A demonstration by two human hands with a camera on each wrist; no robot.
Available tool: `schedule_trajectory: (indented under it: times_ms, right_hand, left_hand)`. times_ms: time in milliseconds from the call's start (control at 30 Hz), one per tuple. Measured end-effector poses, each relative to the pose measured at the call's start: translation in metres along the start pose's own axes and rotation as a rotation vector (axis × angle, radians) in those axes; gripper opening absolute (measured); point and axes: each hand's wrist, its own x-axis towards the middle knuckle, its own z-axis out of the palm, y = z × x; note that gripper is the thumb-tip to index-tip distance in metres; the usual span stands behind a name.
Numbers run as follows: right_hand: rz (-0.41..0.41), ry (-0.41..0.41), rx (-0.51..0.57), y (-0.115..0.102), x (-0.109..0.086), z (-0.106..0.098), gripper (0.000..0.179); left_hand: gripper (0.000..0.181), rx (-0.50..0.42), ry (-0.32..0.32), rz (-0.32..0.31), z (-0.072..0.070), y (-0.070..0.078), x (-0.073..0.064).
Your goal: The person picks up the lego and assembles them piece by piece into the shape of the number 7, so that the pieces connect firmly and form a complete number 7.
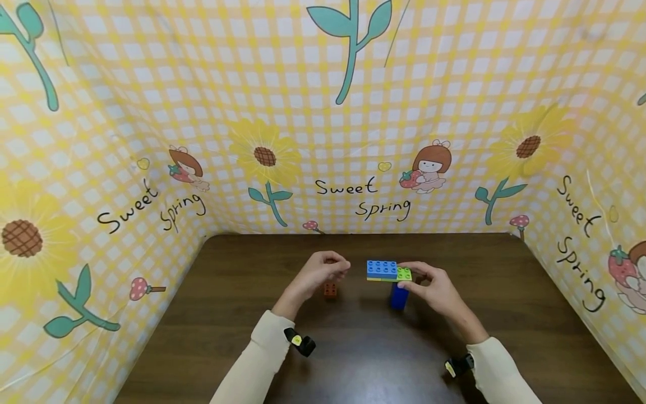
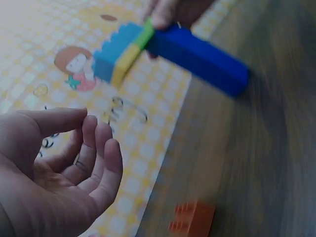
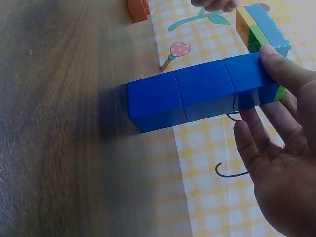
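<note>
My right hand (image 1: pixel 435 289) grips the top of a building-block tower, thumb on one side and fingers on the other. The tower's column (image 3: pixel 180 96) is three dark blue blocks stacked upright on the table. Across its top lie a green block (image 1: pixel 404 273) and a yellow block (image 2: pixel 126 61), and a light blue eight-stud brick (image 1: pixel 381 268) sits on these, overhanging to the left. My left hand (image 1: pixel 323 272) hovers left of the overhang, fingers loosely bent, thumb and index tips close together, with nothing visible between them. Beneath it stands an orange brick (image 1: pixel 330 290).
The dark wooden table (image 1: pixel 353 359) has a yellow checked cloth (image 1: pixel 343 151) with flowers and lettering rising behind it and along both sides. A black strap device (image 1: pixel 301 342) is on the left wrist, and another one (image 1: pixel 459 366) on the right.
</note>
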Motion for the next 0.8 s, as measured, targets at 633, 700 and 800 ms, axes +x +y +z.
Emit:
schedule_trajectory:
  times_ms: [633,700,800]
  right_hand:
    - [-0.008,0.007,0.038,0.003,-0.001,0.002,0.039]
    - [-0.005,0.007,0.039,0.003,-0.001,0.002,0.039]
    - [0.000,0.005,0.041,0.004,-0.001,0.002,0.039]
  left_hand:
    - [0.033,0.687,-0.100,0.209,-0.022,-0.057,-0.009]
    - [0.041,0.712,-0.112,0.176,-0.020,-0.059,-0.010]
    - [0.049,0.744,-0.106,0.146,-0.019,-0.063,-0.010]
